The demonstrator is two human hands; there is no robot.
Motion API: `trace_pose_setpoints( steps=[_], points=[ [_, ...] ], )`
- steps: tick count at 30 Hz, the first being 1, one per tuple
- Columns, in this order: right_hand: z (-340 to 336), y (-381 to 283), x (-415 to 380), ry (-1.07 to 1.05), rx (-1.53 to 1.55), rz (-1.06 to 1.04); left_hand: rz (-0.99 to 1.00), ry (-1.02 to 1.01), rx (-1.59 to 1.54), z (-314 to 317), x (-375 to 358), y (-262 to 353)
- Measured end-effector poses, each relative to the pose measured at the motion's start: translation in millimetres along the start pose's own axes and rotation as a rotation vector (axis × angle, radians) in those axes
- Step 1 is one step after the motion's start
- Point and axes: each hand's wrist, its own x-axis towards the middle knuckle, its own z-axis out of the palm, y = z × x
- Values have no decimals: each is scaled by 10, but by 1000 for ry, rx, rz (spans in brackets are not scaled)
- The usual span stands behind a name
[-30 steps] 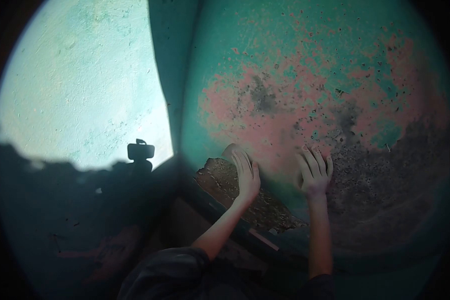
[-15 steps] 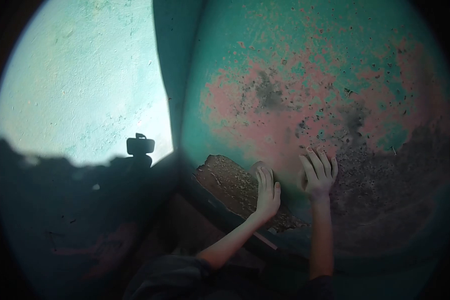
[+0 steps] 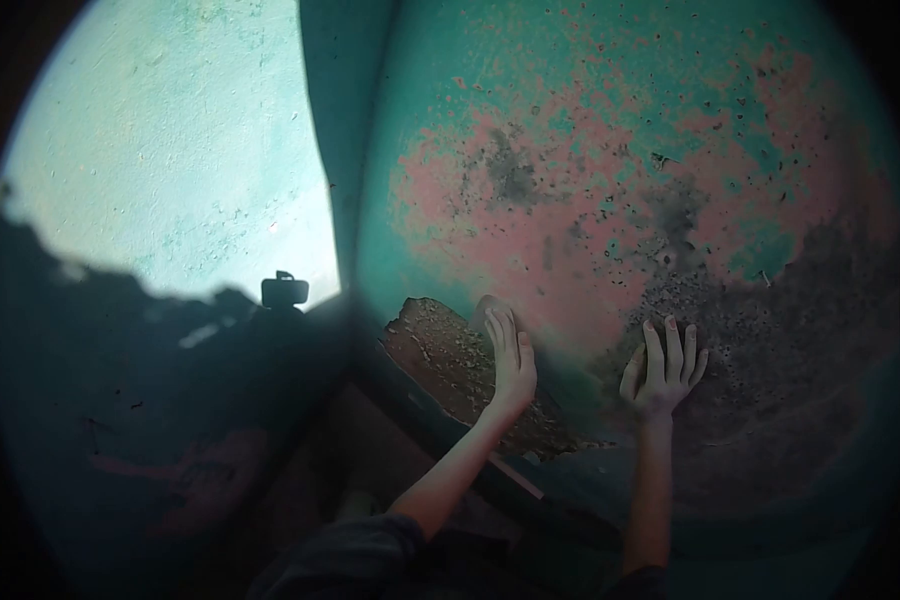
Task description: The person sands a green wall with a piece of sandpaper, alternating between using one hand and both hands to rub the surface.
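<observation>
Hands lie flat on the peeling wall (image 3: pixel 590 150), fingers spread, gripping nothing: left hand (image 3: pixel 511 365) on the brown bare patch (image 3: pixel 450 365), whose long axis slants down-right; right hand (image 3: pixel 663 372) points up.

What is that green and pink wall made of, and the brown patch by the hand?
The wall looks like plaster or masonry under matte green paint, worn through to pink and dark pitted spots. The brown patch, beside the left hand, seems bare crumbly plaster or rust where paint flaked off; which, I cannot tell.
</observation>
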Motion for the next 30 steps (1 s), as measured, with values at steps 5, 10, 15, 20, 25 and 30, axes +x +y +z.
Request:
trace_pose_setpoints(
  steps=[5,10,15,20,25,30],
  points=[
    [68,-32,22,49,0,4,-54,242,21,80,311,-81],
    [-27,-44,4,-17,37,20,28,-82,-9,435,-510,-35],
    [-13,-43,7,-10,47,20,18,205,-1,-59,363,-51],
    [17,-49,13,26,49,22,45,32,-27,253,-409,-229],
    [12,-20,-16,19,79,0,-36,94,-107,-116,171,-175],
    [-1,-58,3,4,78,19,38,129,-14,102,-22,-143]
  ],
)
